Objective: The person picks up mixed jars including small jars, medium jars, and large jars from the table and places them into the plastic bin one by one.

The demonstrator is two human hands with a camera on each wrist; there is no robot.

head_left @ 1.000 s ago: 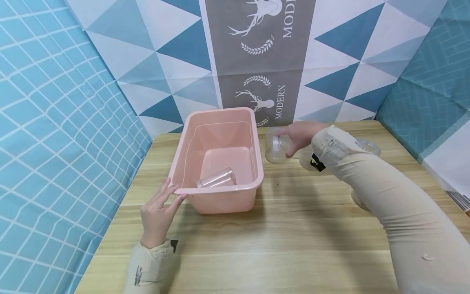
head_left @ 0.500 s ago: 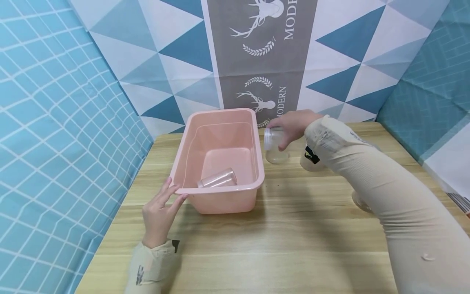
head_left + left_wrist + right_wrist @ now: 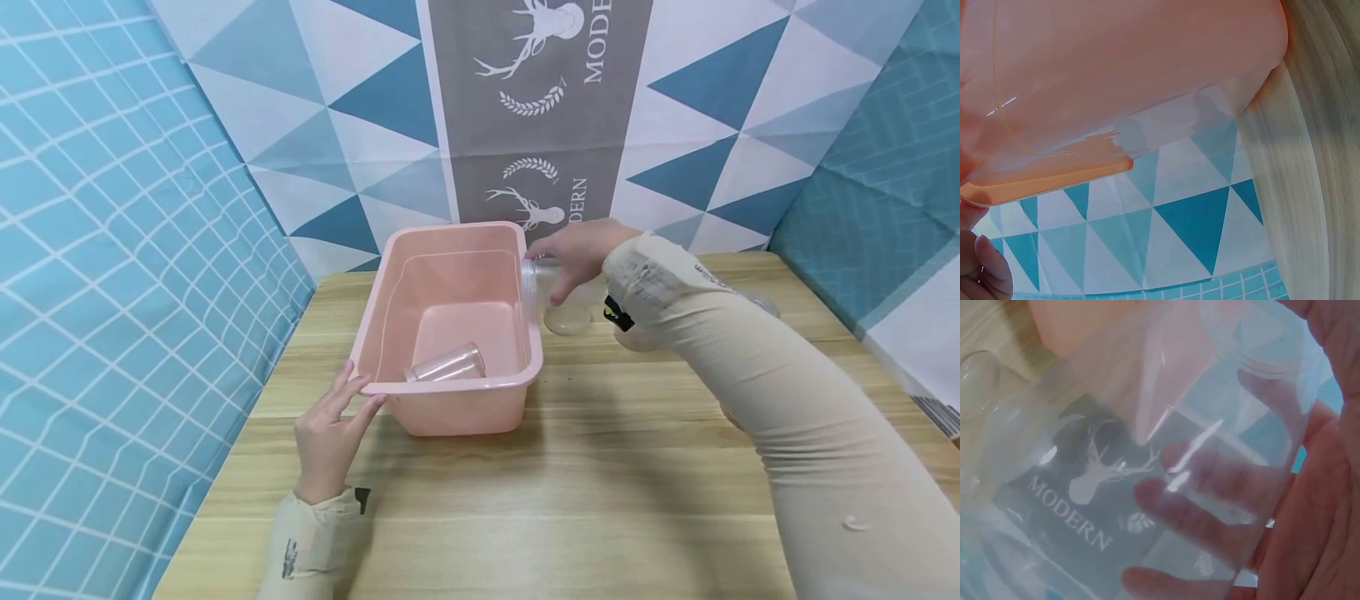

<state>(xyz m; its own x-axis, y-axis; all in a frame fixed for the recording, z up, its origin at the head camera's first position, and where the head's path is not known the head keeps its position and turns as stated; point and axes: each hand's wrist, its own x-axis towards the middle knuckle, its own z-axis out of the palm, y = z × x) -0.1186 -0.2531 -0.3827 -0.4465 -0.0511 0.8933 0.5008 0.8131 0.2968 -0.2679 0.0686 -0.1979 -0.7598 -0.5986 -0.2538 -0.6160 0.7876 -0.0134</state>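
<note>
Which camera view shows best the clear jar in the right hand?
The right wrist view: there the clear jar fills much of the picture, close to the camera. The head view shows it small, partly covered by the right hand. In the left wrist view I cannot make it out.

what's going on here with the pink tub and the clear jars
A person's right hand holds a clear jar up at the right rim of the pink tub; whether it touches the rim I can't tell. Their left hand holds the tub's near left corner. One clear container lies on its side inside, and another clear piece, partly hidden, sits on the table just right of the tub.
</note>
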